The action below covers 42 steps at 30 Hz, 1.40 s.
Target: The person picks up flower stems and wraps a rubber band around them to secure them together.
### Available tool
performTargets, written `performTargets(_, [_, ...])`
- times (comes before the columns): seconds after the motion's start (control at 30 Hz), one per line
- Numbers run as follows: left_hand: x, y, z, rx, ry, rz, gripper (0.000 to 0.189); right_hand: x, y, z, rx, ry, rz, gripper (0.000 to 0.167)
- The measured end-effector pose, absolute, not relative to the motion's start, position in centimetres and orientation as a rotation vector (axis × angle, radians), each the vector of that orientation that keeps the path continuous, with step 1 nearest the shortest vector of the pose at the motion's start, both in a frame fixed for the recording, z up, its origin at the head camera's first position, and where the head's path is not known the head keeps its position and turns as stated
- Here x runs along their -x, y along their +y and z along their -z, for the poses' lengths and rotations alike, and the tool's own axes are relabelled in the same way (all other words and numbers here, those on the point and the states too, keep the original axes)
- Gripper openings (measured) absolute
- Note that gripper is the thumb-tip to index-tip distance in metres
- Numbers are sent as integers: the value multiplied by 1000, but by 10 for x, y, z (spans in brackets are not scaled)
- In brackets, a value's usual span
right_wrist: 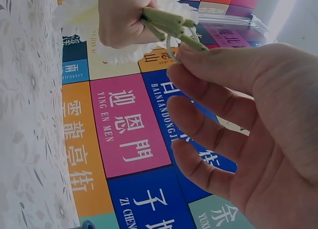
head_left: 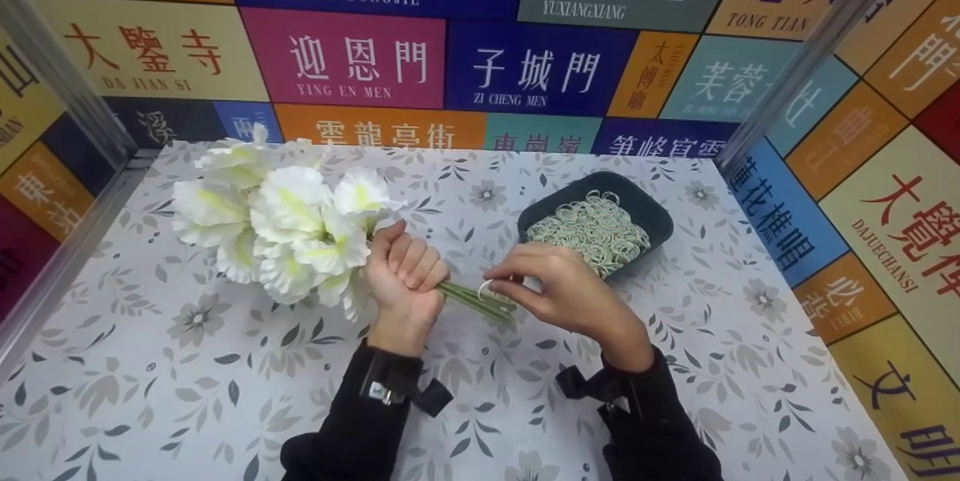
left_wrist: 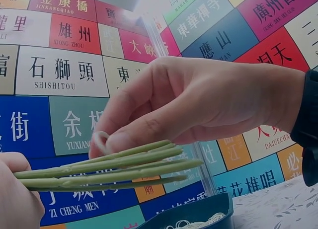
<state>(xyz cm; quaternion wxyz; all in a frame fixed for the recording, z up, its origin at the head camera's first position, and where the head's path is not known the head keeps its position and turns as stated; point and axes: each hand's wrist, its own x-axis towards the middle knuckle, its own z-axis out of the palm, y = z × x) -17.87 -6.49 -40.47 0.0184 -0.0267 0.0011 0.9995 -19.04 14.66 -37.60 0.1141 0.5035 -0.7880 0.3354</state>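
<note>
At the far left, a metal post (head_left: 82, 91) stands at the corner of walls covered in coloured panels (head_left: 341, 61) with Chinese characters and, on many, romanised names. Next comes the bunch of white flowers (head_left: 292, 218), over the left part of a table (head_left: 225, 398) with a grey leaf-and-flower pattern; the petals have yellow-green streaks. Whether the blooms rest on the surface or are held just above it, I cannot tell.

To their right, the left hand (head_left: 405, 271) is clamped round the green stems (head_left: 480, 301) just below the blooms, its fingers curled over them. A black sleeve (head_left: 337, 421) covers that forearm. The cut ends of the stems stick out to the right of the fist, slightly fanned.

At those ends is a pale rubber band (head_left: 485, 289), pinched between the thumb and forefinger of the right hand (head_left: 562, 286) (the other three fingers are bent and hold nothing, as the right wrist view shows). The loop is right by the stem tips; whether it encircles any stem, I cannot tell.

Behind the right hand, partly hidden by it, a dark tray (head_left: 656, 214) holds a heap of similar pale bands (head_left: 589, 229). Farther right, another metal post (head_left: 810, 53) slants upward in front of more panels.
</note>
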Motion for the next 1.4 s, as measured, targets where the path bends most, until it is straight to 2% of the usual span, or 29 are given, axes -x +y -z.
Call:
performTargets(0.77, [180, -68, 404, 85, -36, -3120, 56, 189, 132, 381, -1329, -2226, -1088, 10])
performTargets(1.4, [181, -74, 404, 36, -68, -3137, 56, 190, 135, 380, -1348, -2239, -1113, 12])
